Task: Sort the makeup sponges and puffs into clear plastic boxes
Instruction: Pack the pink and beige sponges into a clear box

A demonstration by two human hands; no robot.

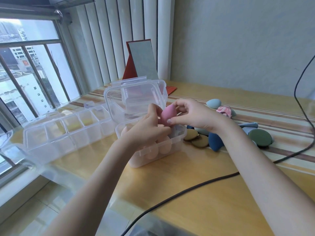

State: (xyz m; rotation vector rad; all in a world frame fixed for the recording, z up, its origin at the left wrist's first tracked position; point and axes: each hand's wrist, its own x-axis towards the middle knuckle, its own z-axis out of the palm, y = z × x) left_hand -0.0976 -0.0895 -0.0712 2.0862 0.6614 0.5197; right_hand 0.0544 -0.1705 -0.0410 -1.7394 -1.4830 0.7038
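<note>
A pink egg-shaped sponge point(167, 114) is held over the open clear box point(177, 145), pinched between the thumb and fingers of my right hand point(190, 114). My left hand point(148, 128) reaches into the box, fingers curled, touching the sponge's lower side. Peach sponges point(163, 147) fill the box, whose lid point(136, 97) stands up behind. Right of the box lie olive puffs point(196, 138), a dark blue sponge point(215, 142), a green puff point(260, 137), a light blue sponge point(213, 103) and a pink patterned puff point(223, 110).
A long clear divided box point(68, 132) lies open to the left of the small box. A red-framed mirror point(141, 62) stands at the back by the white curtain. A black cable point(187, 189) runs across the yellow table point(204, 201). The window is at the left.
</note>
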